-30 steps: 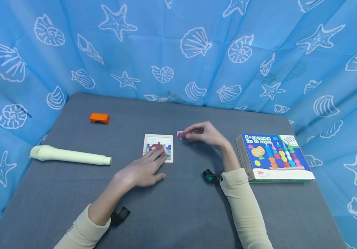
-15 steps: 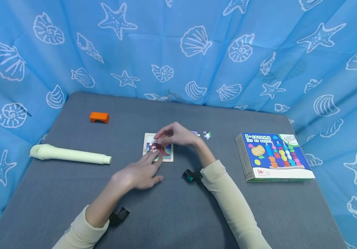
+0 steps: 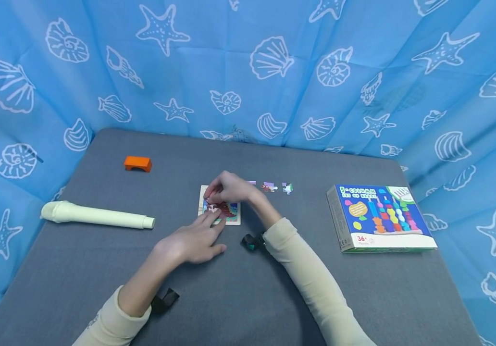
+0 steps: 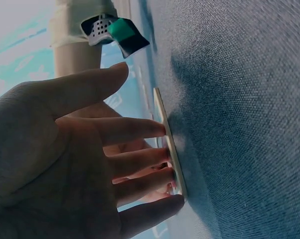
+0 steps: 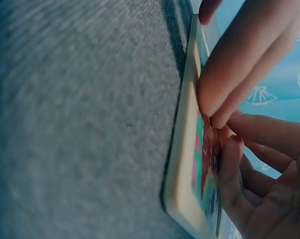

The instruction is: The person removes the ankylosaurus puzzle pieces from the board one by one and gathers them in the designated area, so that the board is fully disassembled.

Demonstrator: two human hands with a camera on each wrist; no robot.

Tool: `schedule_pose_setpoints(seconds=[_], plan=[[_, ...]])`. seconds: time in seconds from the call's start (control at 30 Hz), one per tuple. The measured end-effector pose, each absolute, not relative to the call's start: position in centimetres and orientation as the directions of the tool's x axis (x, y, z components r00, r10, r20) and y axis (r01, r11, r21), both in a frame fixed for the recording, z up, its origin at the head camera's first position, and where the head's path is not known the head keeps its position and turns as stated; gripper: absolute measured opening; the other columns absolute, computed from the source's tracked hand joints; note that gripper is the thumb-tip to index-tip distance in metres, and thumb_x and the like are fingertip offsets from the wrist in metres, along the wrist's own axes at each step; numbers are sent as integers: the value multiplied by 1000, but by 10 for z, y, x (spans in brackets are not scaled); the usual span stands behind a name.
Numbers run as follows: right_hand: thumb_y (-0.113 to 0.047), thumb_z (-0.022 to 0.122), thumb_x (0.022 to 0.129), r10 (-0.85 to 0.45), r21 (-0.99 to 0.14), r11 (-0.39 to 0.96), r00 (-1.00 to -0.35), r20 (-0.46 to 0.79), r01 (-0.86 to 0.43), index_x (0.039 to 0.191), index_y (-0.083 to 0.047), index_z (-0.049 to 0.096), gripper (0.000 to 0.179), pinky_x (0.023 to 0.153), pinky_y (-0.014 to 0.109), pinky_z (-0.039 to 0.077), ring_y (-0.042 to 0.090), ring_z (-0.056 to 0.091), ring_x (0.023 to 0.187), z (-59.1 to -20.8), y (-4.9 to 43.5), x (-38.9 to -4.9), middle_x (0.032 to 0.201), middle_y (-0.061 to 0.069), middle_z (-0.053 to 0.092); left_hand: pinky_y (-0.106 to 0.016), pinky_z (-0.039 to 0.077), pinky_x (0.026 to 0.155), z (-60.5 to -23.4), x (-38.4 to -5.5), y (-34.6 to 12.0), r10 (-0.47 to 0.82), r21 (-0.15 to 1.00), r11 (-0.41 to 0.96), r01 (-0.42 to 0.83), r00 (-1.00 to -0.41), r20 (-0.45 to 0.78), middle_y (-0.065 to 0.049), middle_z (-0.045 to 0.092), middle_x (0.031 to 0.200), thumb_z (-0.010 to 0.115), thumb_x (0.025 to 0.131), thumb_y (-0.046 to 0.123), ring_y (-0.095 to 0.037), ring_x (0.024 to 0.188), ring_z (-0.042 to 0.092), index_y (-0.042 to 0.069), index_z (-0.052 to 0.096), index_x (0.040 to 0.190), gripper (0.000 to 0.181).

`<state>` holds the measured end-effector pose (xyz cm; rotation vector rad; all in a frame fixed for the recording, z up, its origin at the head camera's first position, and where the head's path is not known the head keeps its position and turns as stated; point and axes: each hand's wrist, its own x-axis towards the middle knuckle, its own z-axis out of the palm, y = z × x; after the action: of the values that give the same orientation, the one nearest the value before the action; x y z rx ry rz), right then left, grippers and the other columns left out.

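Observation:
A small jigsaw puzzle in a pale frame (image 3: 238,219) lies flat on the grey table, with a dark red figure on its picture. Straight fingers of my left hand (image 3: 198,239) rest on its lower part; the left wrist view shows those fingertips at the board (image 4: 171,149). At the puzzle's upper left, my right hand (image 3: 229,187) pinches a puzzle piece, mostly covered by the fingers. A reddish bit of that piece (image 5: 235,138) shows at the thumb tip in the right wrist view. To the right lie loose puzzle pieces (image 3: 269,186).
An orange arch block (image 3: 138,163) sits at the back left. Nearer on that side lies a pale green toy microphone (image 3: 98,215). A boxed bead set (image 3: 384,218) stands to the right. The blue shell-print curtain (image 3: 248,72) borders the table's back.
My right hand has moved left from the loose pieces to the puzzle's upper left, carrying a piece. My left hand has stayed on the puzzle, nearly still.

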<state>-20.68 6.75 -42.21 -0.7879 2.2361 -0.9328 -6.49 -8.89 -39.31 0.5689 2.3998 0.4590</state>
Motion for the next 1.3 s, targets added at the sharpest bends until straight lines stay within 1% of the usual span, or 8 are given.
schedule_pose_setpoints(seconds=[0.17,0.3,0.43,0.7,0.93,1.03,1.17,1.3], plan=[[-6,74,99,-692,-743,598,-660,-291,-300,107,-3,84,13,74,18,56,5,69,78,-420,65,-205,94,8,82,-73,36,125,-393,-65,-90,501,450,846,286,-714,-489,-11,6,186,57,113,39,-37,173,6,6,30,172,72],[-6,76,99,-695,-763,582,-659,-287,-282,108,-2,82,12,73,18,55,6,68,77,-420,65,-204,93,8,80,-73,36,125,-394,-65,-90,504,452,844,287,-712,-489,-11,7,186,57,113,39,-37,173,7,6,31,171,72],[-5,75,99,-710,-784,550,-655,-258,-288,109,-1,82,12,75,19,58,7,70,79,-420,68,-203,94,9,81,-72,36,125,-394,-66,-90,506,452,844,290,-711,-488,-11,8,186,56,113,39,-36,173,7,7,31,171,71],[-3,73,102,-763,-839,453,-619,-189,-302,119,0,81,19,82,23,61,11,74,87,-422,79,-197,100,14,80,-75,37,123,-394,-66,-89,506,453,843,290,-712,-487,-12,8,185,56,113,40,-37,173,7,7,32,171,70],[-4,71,104,-734,-880,390,-669,-119,-271,122,-1,79,21,77,24,59,22,78,89,-421,96,-194,102,15,80,-75,37,123,-396,-67,-89,501,444,848,289,-713,-491,-11,9,185,57,113,41,-37,172,8,9,31,172,72],[-3,72,103,-725,-885,372,-683,-88,-280,123,-1,79,22,77,24,59,19,78,90,-417,108,-194,105,16,80,-74,37,124,-397,-67,-89,498,441,849,292,-720,-484,-10,8,186,57,113,42,-37,172,8,10,30,172,73],[-2,75,100,-703,-880,388,-705,-91,-273,124,-1,79,24,83,25,62,12,77,92,-414,128,-192,111,16,82,-73,38,124,-397,-67,-88,501,439,846,301,-729,-466,-10,9,185,57,113,42,-38,172,9,10,30,172,73],[-4,75,100,-670,-865,430,-733,-116,-257,125,-2,79,25,82,26,62,11,76,91,-412,149,-192,109,15,81,-72,39,124,-397,-67,-86,501,436,847,305,-733,-460,-11,11,185,58,113,41,-38,172,11,9,31,172,73]])
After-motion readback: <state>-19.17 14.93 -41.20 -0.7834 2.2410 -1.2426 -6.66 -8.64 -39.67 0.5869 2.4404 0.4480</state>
